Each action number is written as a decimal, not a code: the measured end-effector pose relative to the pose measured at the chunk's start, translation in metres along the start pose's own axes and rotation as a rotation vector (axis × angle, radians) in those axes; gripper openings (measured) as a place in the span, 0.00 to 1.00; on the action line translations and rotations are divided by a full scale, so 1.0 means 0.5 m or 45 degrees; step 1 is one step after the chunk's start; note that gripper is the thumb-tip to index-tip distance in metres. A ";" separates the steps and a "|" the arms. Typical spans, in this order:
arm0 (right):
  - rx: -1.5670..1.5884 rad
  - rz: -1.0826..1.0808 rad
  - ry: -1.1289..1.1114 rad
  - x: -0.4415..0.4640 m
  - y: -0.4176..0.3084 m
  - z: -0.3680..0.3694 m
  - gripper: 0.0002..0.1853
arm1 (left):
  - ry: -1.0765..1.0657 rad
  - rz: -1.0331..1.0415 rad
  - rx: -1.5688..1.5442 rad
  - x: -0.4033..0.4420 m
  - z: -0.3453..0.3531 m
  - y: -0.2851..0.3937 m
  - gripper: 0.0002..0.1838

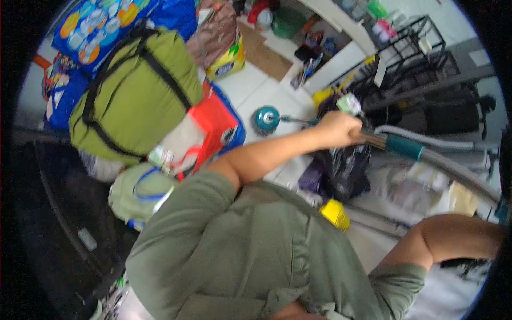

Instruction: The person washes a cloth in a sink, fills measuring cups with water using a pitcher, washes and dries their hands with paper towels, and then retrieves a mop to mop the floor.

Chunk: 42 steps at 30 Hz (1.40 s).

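My left hand (pixel 338 129) is wrapped round the metal pole of a mop (pixel 402 146) with a teal sleeve. At the pole's far end, a round teal mop head (pixel 265 118) with a dark fringe rests on the white tiled floor. The pole slants across to the right edge of the view. My right forearm (pixel 464 234) runs out at that same edge, so my right hand is hidden. A black plastic bag (pixel 346 168) lies just below my left hand.
A stuffed olive-green bag (pixel 144 96) with black straps, a red bag (pixel 216 117) and a blue patterned bag (pixel 101 29) are heaped at the left. Black metal racks (pixel 416 42) stand at the upper right. A brown mat (pixel 269 53) and a yellow object (pixel 335 215) are on the floor.
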State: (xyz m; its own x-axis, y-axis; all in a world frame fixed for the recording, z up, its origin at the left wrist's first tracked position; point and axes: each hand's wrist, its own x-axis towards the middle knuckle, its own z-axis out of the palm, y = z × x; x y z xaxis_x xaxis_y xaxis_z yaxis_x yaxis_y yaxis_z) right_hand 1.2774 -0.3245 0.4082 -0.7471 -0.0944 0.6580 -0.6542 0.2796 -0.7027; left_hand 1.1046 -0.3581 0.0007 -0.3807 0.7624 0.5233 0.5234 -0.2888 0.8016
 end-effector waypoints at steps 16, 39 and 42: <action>0.090 -0.040 0.233 0.042 0.630 -0.455 0.11 | 0.070 -0.186 0.555 0.581 -0.110 -0.558 0.09; -0.461 0.787 0.697 0.287 1.198 -0.387 0.13 | -0.031 -0.541 0.364 0.786 -0.142 -1.163 0.07; -0.490 0.848 0.642 0.306 1.194 -0.374 0.11 | -0.144 -0.655 0.307 0.801 -0.133 -1.149 0.06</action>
State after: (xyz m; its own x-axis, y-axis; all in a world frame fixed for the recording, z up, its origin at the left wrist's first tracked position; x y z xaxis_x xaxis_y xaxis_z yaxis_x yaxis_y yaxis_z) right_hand 0.7943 0.0064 0.1400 -0.7564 0.6031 0.2532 0.0447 0.4339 -0.8998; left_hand 0.6005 0.0748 -0.2312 -0.5555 0.8306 0.0387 0.4562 0.2655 0.8494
